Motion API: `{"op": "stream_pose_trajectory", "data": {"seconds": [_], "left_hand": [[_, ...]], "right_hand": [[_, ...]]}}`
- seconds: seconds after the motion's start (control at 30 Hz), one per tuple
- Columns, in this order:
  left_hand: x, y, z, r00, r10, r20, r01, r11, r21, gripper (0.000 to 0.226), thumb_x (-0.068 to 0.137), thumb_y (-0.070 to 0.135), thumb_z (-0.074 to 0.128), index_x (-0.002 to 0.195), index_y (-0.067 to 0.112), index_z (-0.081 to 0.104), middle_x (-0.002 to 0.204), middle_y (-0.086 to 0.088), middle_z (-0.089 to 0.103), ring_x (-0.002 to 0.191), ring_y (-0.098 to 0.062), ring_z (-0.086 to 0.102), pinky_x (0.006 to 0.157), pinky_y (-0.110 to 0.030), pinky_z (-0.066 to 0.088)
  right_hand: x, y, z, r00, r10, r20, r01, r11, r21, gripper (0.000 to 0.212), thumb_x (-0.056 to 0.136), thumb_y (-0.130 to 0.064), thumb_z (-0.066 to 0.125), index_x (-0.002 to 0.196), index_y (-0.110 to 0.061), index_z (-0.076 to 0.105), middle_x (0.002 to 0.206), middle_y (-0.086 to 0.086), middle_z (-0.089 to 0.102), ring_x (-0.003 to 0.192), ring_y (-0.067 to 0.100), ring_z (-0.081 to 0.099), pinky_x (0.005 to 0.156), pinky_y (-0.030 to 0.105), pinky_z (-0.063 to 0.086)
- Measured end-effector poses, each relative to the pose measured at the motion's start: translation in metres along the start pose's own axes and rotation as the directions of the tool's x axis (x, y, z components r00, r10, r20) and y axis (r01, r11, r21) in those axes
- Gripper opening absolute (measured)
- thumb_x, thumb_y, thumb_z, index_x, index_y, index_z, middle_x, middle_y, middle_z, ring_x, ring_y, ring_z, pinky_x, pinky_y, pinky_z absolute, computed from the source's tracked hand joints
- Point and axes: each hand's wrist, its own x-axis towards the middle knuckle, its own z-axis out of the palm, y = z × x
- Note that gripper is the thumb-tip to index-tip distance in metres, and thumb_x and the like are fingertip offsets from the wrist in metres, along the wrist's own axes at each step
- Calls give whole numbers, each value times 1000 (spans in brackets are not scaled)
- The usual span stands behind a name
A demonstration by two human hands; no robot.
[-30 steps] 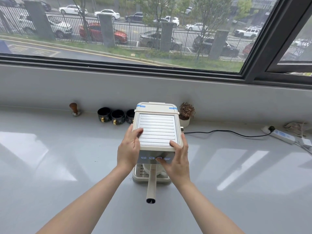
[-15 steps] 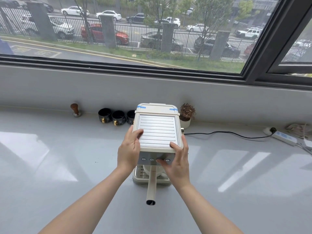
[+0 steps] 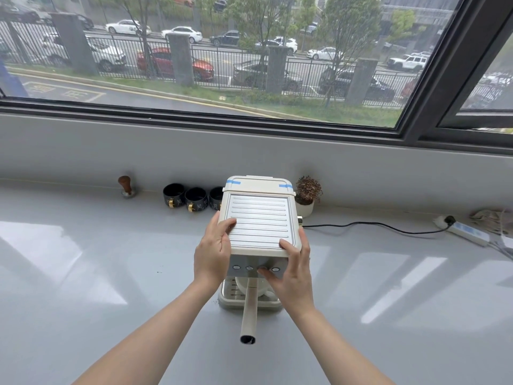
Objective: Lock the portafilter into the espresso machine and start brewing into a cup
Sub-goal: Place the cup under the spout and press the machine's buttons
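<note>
Right hand fingers: the right hand [image 3: 291,269] spreads over the front corner of the espresso machine [image 3: 259,226], thumb tip on the third button [image 3: 262,269] in the row.
Left hand fingers: the left hand [image 3: 215,252] lies flat, fingers together, bracing the left side.
Portafilter: its handle [image 3: 249,312] points straight out toward the person, between both wrists, apparently locked.
Cup: a white cup [image 3: 245,286] sits under it on the drip tray [image 3: 230,295].
Nearer hand: right.
Change: both hands stay put; the view has barely shifted.
Table: the table [image 3: 111,273] carries it all.

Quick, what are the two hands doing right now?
Left hand: open, steadying the cream ribbed-top espresso machine.
Right hand: open on its corner, thumb at the round buttons.
</note>
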Motion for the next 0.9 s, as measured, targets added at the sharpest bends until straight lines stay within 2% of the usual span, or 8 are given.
{"op": "stream_pose_trajectory", "data": {"seconds": [0.13,0.33,0.6,0.9], "left_hand": [[0,0,0,1000,5,-4,-5,1000,-7,47,83,21,28,118,30,57,149,8,39,118,-17,51,80,-29,41],[0,-1,1,1000,5,-11,-5,1000,3,47,83,22,28,118,29,58,148,7,40,117,-19,53,81,-31,43],[-1,1,1,1000,-3,-29,3,1000,-21,47,81,20,29,116,28,60,148,6,41,120,-17,51,83,-30,44],[-1,-1,2,999,2,-42,-2,1000,-7,48,81,21,29,116,30,60,148,3,42,124,-16,49,86,-34,47]], "right_hand": [[0,2,-1,1000,0,28,1,1000,-20,72,68,-39,78,125,-30,34,156,12,16,142,33,33,92,45,54],[-2,4,-2,999,12,41,-11,999,-31,75,67,-36,81,125,-32,34,156,9,16,141,31,34,90,44,55],[-1,2,-4,999,17,32,-15,998,-57,70,68,-45,73,124,-37,32,157,7,18,137,32,39,86,40,56],[-1,5,-4,1000,2,22,1,993,-117,67,69,-49,70,124,-35,34,156,7,19,134,34,43,79,45,58]]}}
